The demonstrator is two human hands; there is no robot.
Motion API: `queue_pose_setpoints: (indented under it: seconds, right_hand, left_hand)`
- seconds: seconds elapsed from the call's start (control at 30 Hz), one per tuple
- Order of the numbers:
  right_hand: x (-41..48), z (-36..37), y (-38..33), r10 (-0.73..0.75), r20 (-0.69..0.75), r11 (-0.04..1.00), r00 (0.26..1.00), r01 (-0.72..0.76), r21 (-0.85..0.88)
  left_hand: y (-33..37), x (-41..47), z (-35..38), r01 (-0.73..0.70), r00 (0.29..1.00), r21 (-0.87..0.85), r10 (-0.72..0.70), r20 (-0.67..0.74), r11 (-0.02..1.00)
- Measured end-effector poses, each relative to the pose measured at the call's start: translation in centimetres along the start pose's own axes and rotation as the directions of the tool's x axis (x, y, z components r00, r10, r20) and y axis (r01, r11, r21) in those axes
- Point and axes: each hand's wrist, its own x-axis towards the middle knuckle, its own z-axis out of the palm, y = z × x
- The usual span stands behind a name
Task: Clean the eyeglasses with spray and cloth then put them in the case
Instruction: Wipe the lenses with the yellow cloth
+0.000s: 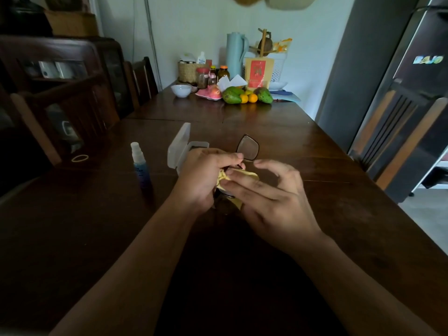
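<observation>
Wiping step, head view. Left hand point(206, 177) pinches the glasses point(247, 147) by the frame. One lens stands clear above the fingers; the other is hidden under the cloth point(222, 179). Right hand point(274, 197) lays fairly straight fingers across the cloth, thumb hidden, so pinch or plain press cannot be told. Glasses are held over the table point(315, 154), just right of the open case point(184, 147). Spray point(140, 166) stands upright to the left of the case.

To do it well, likely: support the rim, rub lightly, keep bare fingertips off the glass, then turn to the clear lens.

Materials:
- Frame: thin, dark, rounded.
- Cloth: soft, yellow, crumpled.
- Case: translucent hard plastic.
- Spray: small blue bottle, pale cap.
- Table: dark glossy wood.
</observation>
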Motion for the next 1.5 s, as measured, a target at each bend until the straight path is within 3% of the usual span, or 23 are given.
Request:
queue_pose_setpoints:
  seconds: [0.13, 0.43, 0.6, 0.9, 1.17, 1.5]
  right_hand:
    - [-0.3, -0.5, 0.5, -0.08, 0.014, 0.997, 0.997, 0.08, -0.012]
    - [0.1, -0.2, 0.2, 0.092, -0.041, 0.991, 0.995, -0.095, -0.09]
    - [0.2, 0.5, -0.7, 0.038, 0.039, 0.997, 0.999, -0.035, -0.069]
    - [0.2, 0.2, -0.3, 0.107, -0.026, 0.98, 0.994, -0.11, -0.167]
    - [-0.1, -0.1, -0.3, 0.004, 0.044, 0.998, 0.999, -0.001, -0.067]
    - [0.4, 0.0, -0.6, 0.114, -0.027, 0.987, 0.993, -0.116, -0.109]
  left_hand:
    - [0.4, -0.1, -0.3, 0.019, 1.0, -0.028, -0.018, 0.017, 0.999]
    - [0.3, -0.4, 0.0, -0.022, 0.998, 0.004, 0.022, 0.052, 1.0]
    - [0.5, -0.3, -0.1, -0.009, 1.0, 0.023, 0.008, 0.03, 1.0]
    - [0.4, -0.2, -0.1, 0.049, 0.997, -0.036, -0.047, 0.058, 0.998]
    - [0.6, -0.3, 0.0, 0.04, 0.999, -0.002, -0.04, 0.031, 0.999]
    - [0.8, -0.6, -0.1, 0.115, 0.987, 0.011, -0.116, 0.111, 0.993]
